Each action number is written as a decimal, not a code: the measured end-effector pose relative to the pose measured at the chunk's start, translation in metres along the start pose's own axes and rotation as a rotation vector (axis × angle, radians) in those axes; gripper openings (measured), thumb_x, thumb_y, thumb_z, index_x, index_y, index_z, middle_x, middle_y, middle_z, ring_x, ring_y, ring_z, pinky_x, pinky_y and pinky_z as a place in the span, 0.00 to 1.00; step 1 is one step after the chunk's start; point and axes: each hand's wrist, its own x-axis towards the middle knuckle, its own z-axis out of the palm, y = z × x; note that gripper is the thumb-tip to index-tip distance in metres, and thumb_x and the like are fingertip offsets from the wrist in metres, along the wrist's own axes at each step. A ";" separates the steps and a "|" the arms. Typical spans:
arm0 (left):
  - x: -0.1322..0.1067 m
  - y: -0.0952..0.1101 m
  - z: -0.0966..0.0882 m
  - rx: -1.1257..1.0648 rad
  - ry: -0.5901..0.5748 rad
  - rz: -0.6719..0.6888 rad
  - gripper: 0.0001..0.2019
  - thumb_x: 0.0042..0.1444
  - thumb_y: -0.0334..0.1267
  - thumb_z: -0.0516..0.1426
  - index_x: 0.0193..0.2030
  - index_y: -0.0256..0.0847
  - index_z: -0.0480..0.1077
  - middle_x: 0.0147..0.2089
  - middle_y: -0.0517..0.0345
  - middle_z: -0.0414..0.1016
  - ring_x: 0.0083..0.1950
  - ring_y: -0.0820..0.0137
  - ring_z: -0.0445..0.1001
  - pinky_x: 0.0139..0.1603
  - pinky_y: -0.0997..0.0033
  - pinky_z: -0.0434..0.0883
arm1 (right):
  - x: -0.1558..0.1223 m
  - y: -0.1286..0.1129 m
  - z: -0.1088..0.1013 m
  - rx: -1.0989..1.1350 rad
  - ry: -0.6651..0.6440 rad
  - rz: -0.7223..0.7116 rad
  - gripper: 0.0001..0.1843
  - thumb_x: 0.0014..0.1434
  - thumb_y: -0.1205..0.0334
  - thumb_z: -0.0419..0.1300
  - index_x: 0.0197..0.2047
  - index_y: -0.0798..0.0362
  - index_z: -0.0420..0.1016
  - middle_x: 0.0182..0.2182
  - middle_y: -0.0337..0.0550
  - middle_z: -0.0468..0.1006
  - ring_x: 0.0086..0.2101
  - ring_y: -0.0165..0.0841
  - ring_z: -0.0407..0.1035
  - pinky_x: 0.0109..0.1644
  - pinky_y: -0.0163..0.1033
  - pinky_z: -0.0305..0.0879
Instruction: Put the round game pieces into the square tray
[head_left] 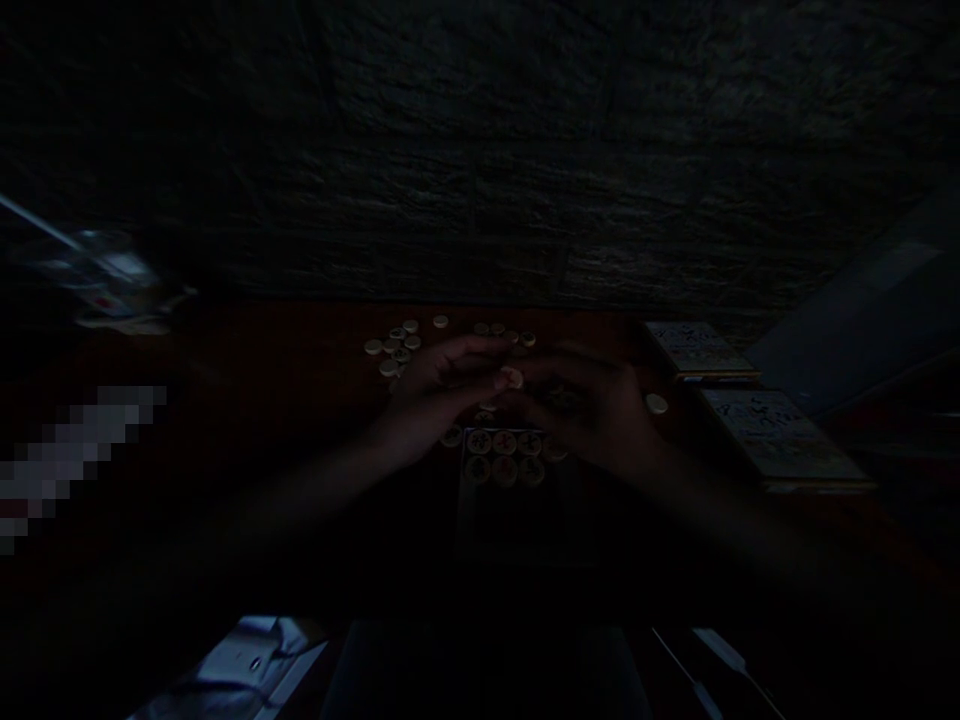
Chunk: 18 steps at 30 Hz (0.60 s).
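A round xiangqi piece (513,378) with a red mark is held up between the fingertips of both my hands, over the table. My left hand (442,388) reaches in from the left, its fingertips against the piece. From the right, the fingers of my right hand (600,405) curve round to the same piece. Just below sit several xiangqi pieces in two rows, among them a black-marked piece (478,442), in a box or tray (525,525) whose outline is barely visible. More loose pieces (391,346) lie behind my left hand; some are hidden by the hands.
Two flat boxes (780,435) with dark lettering lie on the right of the dark reddish table (285,350). One piece (656,403) lies near them. A clear plastic container (120,285) stands at the left. Behind the table rises a textured stone wall (465,190). The light is very dim.
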 end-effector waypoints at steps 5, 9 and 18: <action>0.001 0.002 0.002 -0.081 0.005 -0.073 0.20 0.51 0.37 0.72 0.52 0.41 0.79 0.48 0.51 0.85 0.45 0.65 0.84 0.46 0.67 0.81 | -0.004 0.003 0.002 0.051 0.035 0.138 0.14 0.57 0.60 0.73 0.45 0.49 0.79 0.38 0.41 0.83 0.38 0.36 0.79 0.42 0.40 0.75; 0.003 0.002 0.000 -0.059 0.034 -0.052 0.18 0.51 0.38 0.72 0.49 0.41 0.80 0.49 0.51 0.84 0.45 0.65 0.84 0.46 0.68 0.80 | -0.003 0.002 0.001 0.077 -0.001 0.147 0.17 0.57 0.63 0.72 0.49 0.49 0.77 0.38 0.42 0.83 0.37 0.36 0.79 0.42 0.41 0.75; 0.003 0.000 -0.004 0.139 0.068 0.034 0.12 0.52 0.41 0.71 0.43 0.41 0.81 0.44 0.53 0.86 0.41 0.67 0.84 0.41 0.71 0.79 | -0.001 0.000 -0.001 0.002 -0.038 0.030 0.17 0.63 0.63 0.66 0.55 0.47 0.79 0.40 0.42 0.82 0.36 0.33 0.77 0.40 0.38 0.73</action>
